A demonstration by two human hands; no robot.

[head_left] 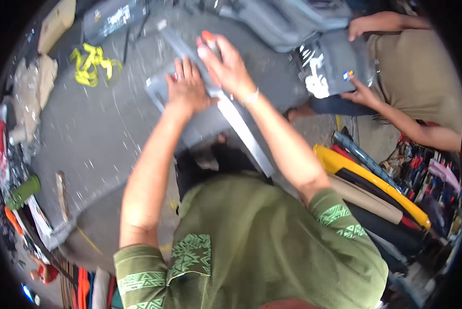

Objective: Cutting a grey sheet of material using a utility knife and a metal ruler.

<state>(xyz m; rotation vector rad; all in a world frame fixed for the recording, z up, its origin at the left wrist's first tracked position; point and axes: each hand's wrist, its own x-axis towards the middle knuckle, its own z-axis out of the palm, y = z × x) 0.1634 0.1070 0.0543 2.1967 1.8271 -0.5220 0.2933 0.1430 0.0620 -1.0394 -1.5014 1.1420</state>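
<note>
A grey flat sheet (202,129) lies at the near edge of the dark work table, under both hands. Across it runs a long metal straightedge (241,131), slanting from the far left down toward my body. My left hand (187,88) presses down flat, fingers stretched forward, on the sheet beside the straightedge. My right hand (228,67) is closed around a small tool with an orange-red end (207,36), held over the straightedge. The blur and my fingers hide the tool's working tip, so its exact kind cannot be told.
Yellow strap (92,64) lies tangled on the table (87,129) at left, near a short stick (62,195). Another person's hands (365,95) hold a clear-wrapped dark package (339,62) at right. Rolls of material (370,180) and piled scraps stand at lower right.
</note>
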